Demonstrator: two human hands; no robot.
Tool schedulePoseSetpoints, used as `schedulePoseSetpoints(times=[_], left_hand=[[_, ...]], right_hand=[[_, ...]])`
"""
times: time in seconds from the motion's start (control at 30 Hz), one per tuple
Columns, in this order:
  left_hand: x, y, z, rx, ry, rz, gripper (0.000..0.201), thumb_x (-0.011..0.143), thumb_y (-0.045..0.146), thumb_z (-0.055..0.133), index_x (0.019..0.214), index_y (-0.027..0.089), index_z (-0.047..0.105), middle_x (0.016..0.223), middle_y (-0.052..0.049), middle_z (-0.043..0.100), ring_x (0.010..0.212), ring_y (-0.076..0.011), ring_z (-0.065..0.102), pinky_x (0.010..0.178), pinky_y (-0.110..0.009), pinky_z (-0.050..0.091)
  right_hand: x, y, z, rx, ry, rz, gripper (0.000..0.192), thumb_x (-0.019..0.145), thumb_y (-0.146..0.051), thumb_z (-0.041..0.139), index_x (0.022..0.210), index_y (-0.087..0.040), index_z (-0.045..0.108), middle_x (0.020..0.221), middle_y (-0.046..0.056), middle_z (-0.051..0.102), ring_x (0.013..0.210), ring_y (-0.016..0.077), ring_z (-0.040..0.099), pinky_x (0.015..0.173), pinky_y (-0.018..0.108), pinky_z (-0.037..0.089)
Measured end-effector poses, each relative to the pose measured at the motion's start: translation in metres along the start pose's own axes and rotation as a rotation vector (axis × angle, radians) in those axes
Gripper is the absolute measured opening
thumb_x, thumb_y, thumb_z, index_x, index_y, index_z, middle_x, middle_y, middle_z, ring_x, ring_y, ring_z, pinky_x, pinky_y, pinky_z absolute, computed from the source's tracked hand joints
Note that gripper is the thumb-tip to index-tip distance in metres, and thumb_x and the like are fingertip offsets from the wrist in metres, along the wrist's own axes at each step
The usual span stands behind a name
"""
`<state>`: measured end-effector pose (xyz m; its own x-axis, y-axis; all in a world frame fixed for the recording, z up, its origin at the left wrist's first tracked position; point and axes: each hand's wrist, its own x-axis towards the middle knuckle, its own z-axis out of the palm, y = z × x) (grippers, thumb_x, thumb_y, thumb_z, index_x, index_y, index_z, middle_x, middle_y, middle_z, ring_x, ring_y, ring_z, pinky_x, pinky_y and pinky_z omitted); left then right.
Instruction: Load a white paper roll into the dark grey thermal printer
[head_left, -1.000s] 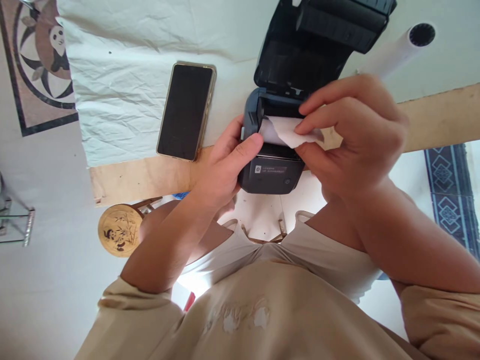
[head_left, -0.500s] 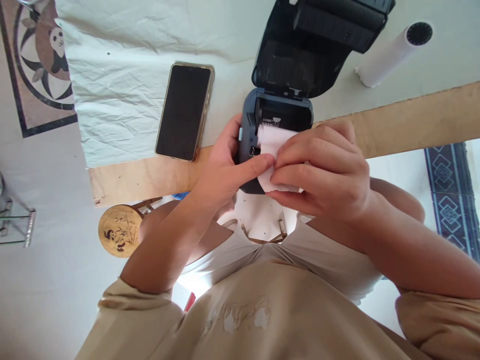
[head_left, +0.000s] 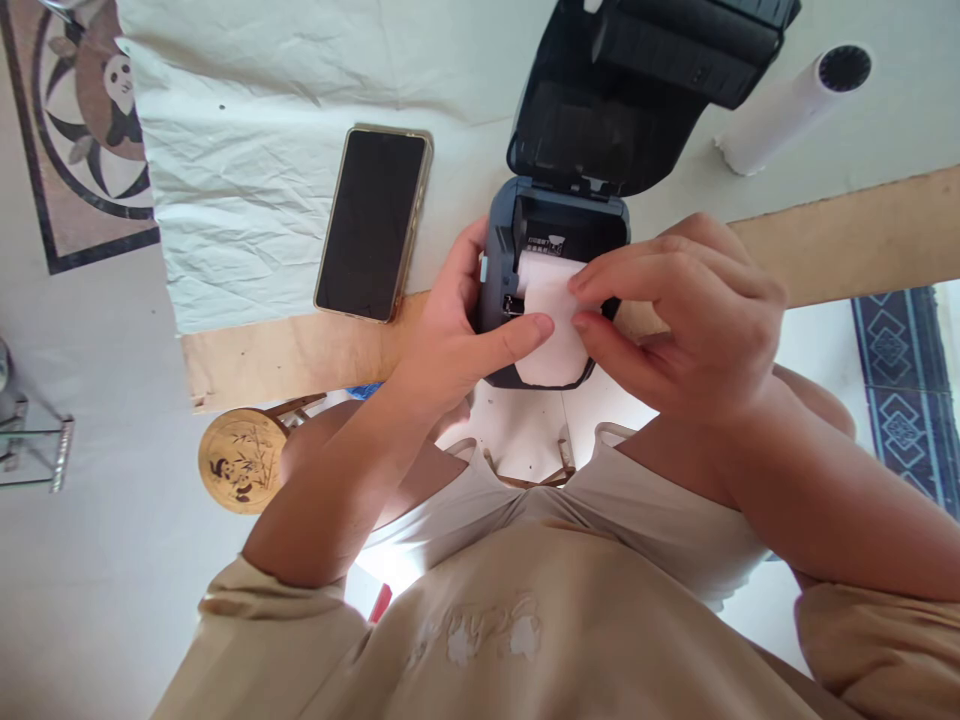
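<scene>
Paper, a white strip (head_left: 550,335) drawn from the roll inside the small dark blue label printer (head_left: 501,250), lies over the printer's front. The right hand (head_left: 675,320) pinches the strip's right edge between thumb and forefinger; the left hand (head_left: 457,335) grips the printer's left side, its thumb pressed on the strip. The printer's lid (head_left: 622,110) stands open on the tabletop (head_left: 825,230). A black smartphone (head_left: 373,222) lies nearby on crumpled white cloth (head_left: 240,200); a white tube (head_left: 787,105) lies beyond.
</scene>
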<state>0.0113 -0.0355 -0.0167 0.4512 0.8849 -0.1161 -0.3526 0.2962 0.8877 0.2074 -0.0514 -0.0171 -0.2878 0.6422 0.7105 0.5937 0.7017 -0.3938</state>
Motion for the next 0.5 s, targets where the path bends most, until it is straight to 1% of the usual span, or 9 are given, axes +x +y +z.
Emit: schedulePoseSetpoints(times=[0.13, 0.2, 0.27, 0.3, 0.37, 0.4, 0.43, 0.47, 0.5], left_hand=[[0.0004, 0.0025, 0.0031, 0.015, 0.042, 0.0, 0.048, 0.076, 0.003, 0.076, 0.118, 0.022, 0.061, 0.098, 0.002, 0.072, 0.083, -0.0092, 0.07, 0.069, -0.016, 0.06], [0.0003, 0.0039, 0.0047, 0.02, 0.061, -0.006, 0.05, 0.076, 0.003, 0.077, 0.118, 0.022, 0.06, 0.097, 0.003, 0.073, 0.083, -0.0094, 0.071, 0.067, -0.015, 0.06], [0.0003, 0.0045, 0.0055, 0.031, 0.065, -0.011, 0.051, 0.075, 0.004, 0.078, 0.12, 0.022, 0.059, 0.097, 0.003, 0.073, 0.084, -0.0101, 0.072, 0.067, -0.015, 0.06], [0.0003, 0.0044, 0.0054, 0.043, 0.068, -0.011, 0.052, 0.075, 0.005, 0.079, 0.12, 0.022, 0.059, 0.098, 0.002, 0.073, 0.085, -0.0106, 0.072, 0.067, -0.015, 0.06], [0.0004, 0.0031, 0.004, 0.072, 0.076, -0.013, 0.054, 0.074, 0.008, 0.08, 0.121, 0.022, 0.058, 0.099, 0.001, 0.073, 0.086, -0.0118, 0.072, 0.068, -0.016, 0.061], [0.0004, 0.0019, 0.0026, 0.082, 0.074, -0.016, 0.057, 0.073, 0.008, 0.08, 0.123, 0.023, 0.058, 0.101, 0.001, 0.073, 0.087, -0.0126, 0.073, 0.069, -0.017, 0.061], [0.0004, 0.0005, 0.001, 0.086, 0.064, -0.009, 0.06, 0.072, 0.008, 0.081, 0.125, 0.024, 0.057, 0.104, 0.001, 0.073, 0.089, -0.0133, 0.073, 0.069, -0.018, 0.062], [0.0004, -0.001, -0.001, 0.089, 0.054, -0.001, 0.063, 0.072, 0.008, 0.08, 0.127, 0.024, 0.057, 0.107, 0.0, 0.073, 0.091, -0.0139, 0.073, 0.07, -0.018, 0.062], [0.0005, -0.0027, -0.0031, 0.093, 0.044, 0.005, 0.065, 0.071, 0.007, 0.08, 0.129, 0.025, 0.056, 0.109, 0.0, 0.073, 0.093, -0.0141, 0.073, 0.071, -0.018, 0.062]], right_hand=[[-0.0014, 0.0005, 0.0005, 0.0, 0.0, -0.002, 0.014, 0.085, -0.011, 0.065, 0.093, -0.02, 0.058, 0.088, -0.004, 0.072, 0.072, 0.0112, 0.056, 0.067, 0.031, 0.048], [-0.0023, 0.0007, 0.0009, 0.01, -0.004, 0.019, 0.016, 0.084, -0.011, 0.067, 0.094, -0.021, 0.06, 0.079, -0.004, 0.068, 0.072, 0.0121, 0.054, 0.063, 0.03, 0.046], [-0.0031, 0.0011, 0.0016, 0.02, -0.009, 0.033, 0.017, 0.083, -0.011, 0.069, 0.095, -0.022, 0.062, 0.068, -0.003, 0.061, 0.071, 0.0126, 0.053, 0.058, 0.028, 0.043], [-0.0035, 0.0017, 0.0018, 0.032, -0.007, 0.03, 0.018, 0.083, -0.012, 0.069, 0.095, -0.023, 0.062, 0.066, -0.003, 0.059, 0.07, 0.0126, 0.053, 0.057, 0.028, 0.042], [-0.0042, 0.0036, 0.0014, 0.089, 0.024, 0.026, 0.02, 0.083, -0.011, 0.068, 0.096, -0.023, 0.06, 0.071, -0.003, 0.063, 0.07, 0.012, 0.056, 0.059, 0.029, 0.046], [-0.0045, 0.005, 0.0005, 0.114, 0.074, 0.022, 0.021, 0.082, -0.011, 0.068, 0.097, -0.023, 0.06, 0.077, -0.003, 0.065, 0.073, 0.0122, 0.058, 0.062, 0.03, 0.049], [-0.0047, 0.0065, -0.0009, 0.128, 0.137, 0.031, 0.021, 0.081, -0.013, 0.069, 0.096, -0.024, 0.06, 0.083, -0.002, 0.066, 0.08, 0.0134, 0.061, 0.065, 0.031, 0.051], [-0.0049, 0.0082, -0.0026, 0.158, 0.194, 0.089, 0.021, 0.081, -0.016, 0.07, 0.097, -0.024, 0.061, 0.093, 0.0, 0.066, 0.091, 0.0155, 0.063, 0.07, 0.031, 0.054], [-0.005, 0.0099, -0.0046, 0.213, 0.213, 0.19, 0.021, 0.082, -0.02, 0.071, 0.101, -0.025, 0.062, 0.106, 0.001, 0.064, 0.106, 0.0184, 0.062, 0.075, 0.032, 0.056]])
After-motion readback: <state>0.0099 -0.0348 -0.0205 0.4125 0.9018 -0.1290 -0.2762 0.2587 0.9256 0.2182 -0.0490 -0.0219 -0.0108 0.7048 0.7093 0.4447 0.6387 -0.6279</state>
